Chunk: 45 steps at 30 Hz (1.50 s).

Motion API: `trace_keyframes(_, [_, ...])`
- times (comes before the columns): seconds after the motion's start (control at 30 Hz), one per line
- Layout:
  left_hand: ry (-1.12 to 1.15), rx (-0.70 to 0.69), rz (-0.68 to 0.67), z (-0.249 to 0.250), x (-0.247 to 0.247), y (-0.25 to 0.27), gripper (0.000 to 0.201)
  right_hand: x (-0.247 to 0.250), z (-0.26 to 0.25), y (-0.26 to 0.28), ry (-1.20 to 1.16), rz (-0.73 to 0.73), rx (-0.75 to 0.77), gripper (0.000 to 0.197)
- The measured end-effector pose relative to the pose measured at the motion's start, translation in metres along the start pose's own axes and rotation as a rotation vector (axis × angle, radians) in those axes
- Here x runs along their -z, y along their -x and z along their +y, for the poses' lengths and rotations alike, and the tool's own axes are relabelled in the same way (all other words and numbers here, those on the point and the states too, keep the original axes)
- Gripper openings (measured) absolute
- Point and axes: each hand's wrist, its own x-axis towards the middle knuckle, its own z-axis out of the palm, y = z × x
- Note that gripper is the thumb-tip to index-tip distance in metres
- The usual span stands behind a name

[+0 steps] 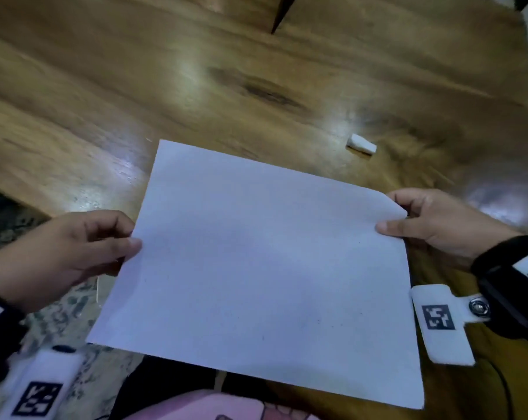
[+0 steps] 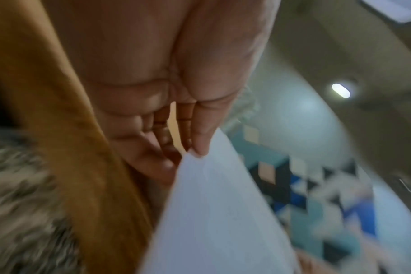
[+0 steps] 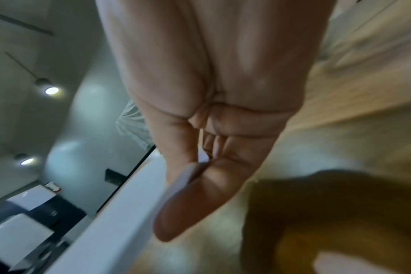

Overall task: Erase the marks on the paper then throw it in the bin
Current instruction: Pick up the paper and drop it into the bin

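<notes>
A white sheet of paper (image 1: 256,268) is held up off the wooden table (image 1: 196,86), over my lap, its near part past the table edge. It looks almost blank, with only faint specks. My left hand (image 1: 129,237) pinches its left edge between thumb and fingers; the left wrist view shows the same pinch on the paper (image 2: 211,213). My right hand (image 1: 387,219) pinches the right corner, thumb on top. In the right wrist view the paper (image 3: 120,213) runs edge-on under the thumb. A small white eraser (image 1: 362,144) lies on the table beyond the sheet. No bin is in view.
A dark gap (image 1: 282,13) splits the far tabletop. A patterned rug (image 1: 68,313) covers the floor at lower left. Mustard-coloured clothing (image 1: 484,389) fills the lower right.
</notes>
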Motion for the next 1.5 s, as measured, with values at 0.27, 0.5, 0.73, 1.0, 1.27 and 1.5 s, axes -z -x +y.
trace_keyframes(0.27, [0.086, 0.022, 0.244, -0.040, 0.083, 0.065, 0.035, -0.107, -0.060, -0.042, 0.036, -0.099, 0.100, 0.047])
trace_keyframes(0.5, [0.193, -0.017, 0.481, -0.094, 0.151, 0.127, 0.023, -0.217, -0.100, -0.054, 0.158, -0.318, 0.259, 0.059])
trace_keyframes(0.73, [0.273, 0.038, 0.588, -0.174, 0.213, 0.194, 0.045, -0.330, -0.107, -0.054, 0.363, -0.535, 0.299, 0.034])
trace_keyframes(1.0, [0.325, 0.307, 0.748, -0.300, 0.263, 0.247, 0.040, -0.434, -0.053, -0.094, 0.574, -0.487, 0.231, 0.038])
trace_keyframes(1.27, [0.487, 0.398, 0.712, -0.343, 0.249, 0.233, 0.035, -0.481, 0.027, -0.171, 0.659, -0.493, 0.093, 0.039])
trace_keyframes(1.5, [0.551, 0.446, 0.684, -0.345, 0.220, 0.158, 0.027, -0.492, 0.086, -0.250, 0.821, -0.401, 0.060, 0.032])
